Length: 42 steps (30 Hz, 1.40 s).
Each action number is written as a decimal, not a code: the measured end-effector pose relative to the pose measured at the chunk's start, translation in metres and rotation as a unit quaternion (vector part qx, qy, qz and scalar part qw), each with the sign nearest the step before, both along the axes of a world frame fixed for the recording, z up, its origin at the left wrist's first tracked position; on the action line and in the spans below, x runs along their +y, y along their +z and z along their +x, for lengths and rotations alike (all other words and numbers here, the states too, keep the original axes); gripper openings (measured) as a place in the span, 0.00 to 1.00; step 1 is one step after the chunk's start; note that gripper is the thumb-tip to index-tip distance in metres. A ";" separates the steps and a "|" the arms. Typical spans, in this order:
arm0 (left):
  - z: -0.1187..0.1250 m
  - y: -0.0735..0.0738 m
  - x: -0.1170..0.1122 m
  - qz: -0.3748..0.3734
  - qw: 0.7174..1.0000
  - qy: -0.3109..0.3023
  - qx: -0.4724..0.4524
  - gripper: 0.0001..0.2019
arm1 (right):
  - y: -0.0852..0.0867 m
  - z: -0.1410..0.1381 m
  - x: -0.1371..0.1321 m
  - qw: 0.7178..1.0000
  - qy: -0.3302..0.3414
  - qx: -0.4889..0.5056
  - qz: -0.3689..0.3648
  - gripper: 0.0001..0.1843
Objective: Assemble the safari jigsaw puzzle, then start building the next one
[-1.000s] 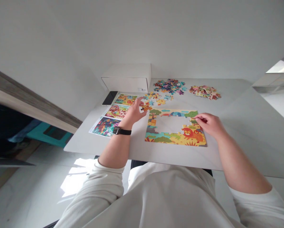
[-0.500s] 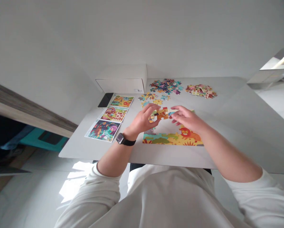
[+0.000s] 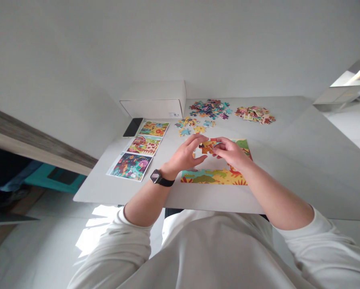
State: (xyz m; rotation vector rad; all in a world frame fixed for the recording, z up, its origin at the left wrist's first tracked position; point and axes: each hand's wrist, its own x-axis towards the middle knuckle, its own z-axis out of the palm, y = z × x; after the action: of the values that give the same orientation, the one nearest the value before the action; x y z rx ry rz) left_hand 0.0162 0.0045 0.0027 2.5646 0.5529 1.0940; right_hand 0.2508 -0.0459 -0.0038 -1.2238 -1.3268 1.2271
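Pinching a jigsaw bit w/ R hand, w/ L hand curved round the other end, can't tell if gripping too. Held over the part-built puzzle. Prob mid piece-fitting imo; for next move, prob gotta square up tabs. Looks yellow-orange, brown-spotted, dark at one end.

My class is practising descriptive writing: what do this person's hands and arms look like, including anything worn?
Both the left hand and right hand are ungloved. The left wrist has a watch with a squarish face and black strap; none shows on the right wrist. White sleeves end near the elbows, leaving the forearms bare.
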 end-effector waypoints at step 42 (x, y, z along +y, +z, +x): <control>-0.035 -0.004 0.023 -0.047 0.992 0.059 0.099 0.38 | 0.009 0.010 0.005 0.851 0.054 -0.436 0.287 0.17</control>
State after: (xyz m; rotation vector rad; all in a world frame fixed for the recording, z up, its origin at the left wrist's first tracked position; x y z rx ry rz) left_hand -0.0185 0.0276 -0.0012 2.6023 0.7942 0.8311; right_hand 0.2609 -0.0414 0.0047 -1.2901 -2.2339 0.2103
